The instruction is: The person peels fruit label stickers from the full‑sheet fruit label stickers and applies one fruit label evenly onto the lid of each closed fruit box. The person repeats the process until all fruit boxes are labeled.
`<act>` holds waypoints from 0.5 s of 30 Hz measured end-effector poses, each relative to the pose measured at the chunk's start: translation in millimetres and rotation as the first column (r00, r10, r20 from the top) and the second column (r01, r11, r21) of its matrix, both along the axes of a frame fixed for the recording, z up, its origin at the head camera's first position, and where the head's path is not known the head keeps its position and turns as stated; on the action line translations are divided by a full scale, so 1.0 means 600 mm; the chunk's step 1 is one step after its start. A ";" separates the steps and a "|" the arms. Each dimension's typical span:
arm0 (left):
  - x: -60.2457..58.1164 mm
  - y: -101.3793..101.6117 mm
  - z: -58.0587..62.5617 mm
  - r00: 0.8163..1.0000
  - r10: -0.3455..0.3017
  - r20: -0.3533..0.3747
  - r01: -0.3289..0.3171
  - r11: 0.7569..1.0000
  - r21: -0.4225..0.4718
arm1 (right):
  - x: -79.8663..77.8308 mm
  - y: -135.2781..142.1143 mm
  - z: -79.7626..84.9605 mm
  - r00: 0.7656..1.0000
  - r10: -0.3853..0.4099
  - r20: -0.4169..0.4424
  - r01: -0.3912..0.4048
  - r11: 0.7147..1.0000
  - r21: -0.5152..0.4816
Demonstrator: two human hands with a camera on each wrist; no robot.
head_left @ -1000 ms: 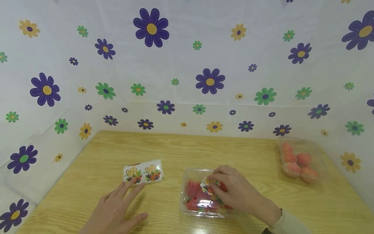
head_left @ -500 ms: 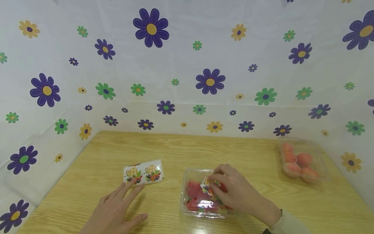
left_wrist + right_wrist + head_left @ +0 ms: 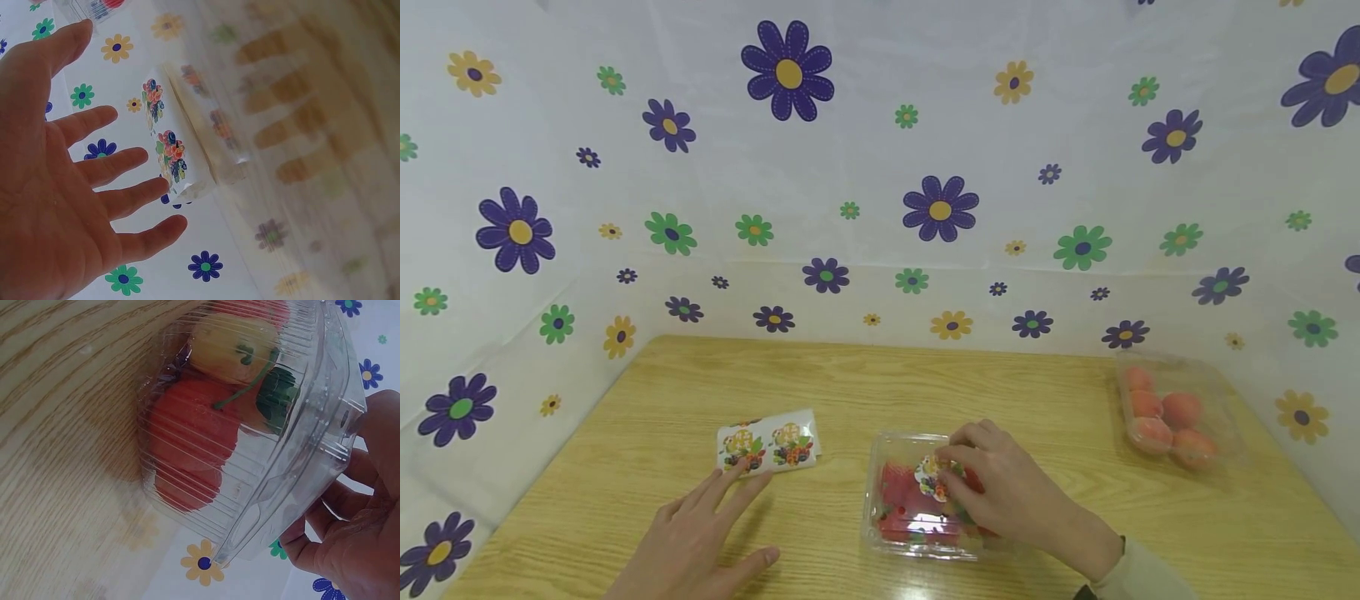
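Observation:
In the head view, a clear plastic fruit box (image 3: 917, 546) sits on the table, with red, yellow and green fruit under its lid. A white sticker (image 3: 929, 485) with a fruit print lies on the lid. My right hand (image 3: 1011, 483) reaches over the lid, bent index finger and thumb touching the sticker, part of which shows between them. In the right wrist view, its other fingers (image 3: 300, 547) are near the lid's edge. My left hand (image 3: 688, 533) lies spread at left, fingertips at the near edge of a white sheet of fruit stickers (image 3: 767, 442).
At the back right of the wooden table (image 3: 880, 375) stands another clear plastic box (image 3: 1213, 408) with several orange-pink fruits. A white flower-print cloth (image 3: 865, 150) encloses the table at the back and both sides.

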State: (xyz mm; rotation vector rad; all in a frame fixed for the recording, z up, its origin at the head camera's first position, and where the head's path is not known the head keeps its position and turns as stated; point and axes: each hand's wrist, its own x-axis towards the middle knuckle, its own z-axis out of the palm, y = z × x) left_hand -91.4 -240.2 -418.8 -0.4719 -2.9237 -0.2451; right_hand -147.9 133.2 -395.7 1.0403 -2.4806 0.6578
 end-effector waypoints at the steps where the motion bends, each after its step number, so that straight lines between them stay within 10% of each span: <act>1: 0.000 0.000 0.000 1.000 0.000 0.000 0.000 1.000 0.000 | 0.000 0.000 0.000 1.000 -0.003 0.002 0.003 1.000 0.004; 15: 0.000 -0.003 0.007 1.000 -0.003 0.008 0.003 1.000 0.001 | 0.004 0.002 0.000 1.000 -0.023 -0.016 0.023 0.999 0.022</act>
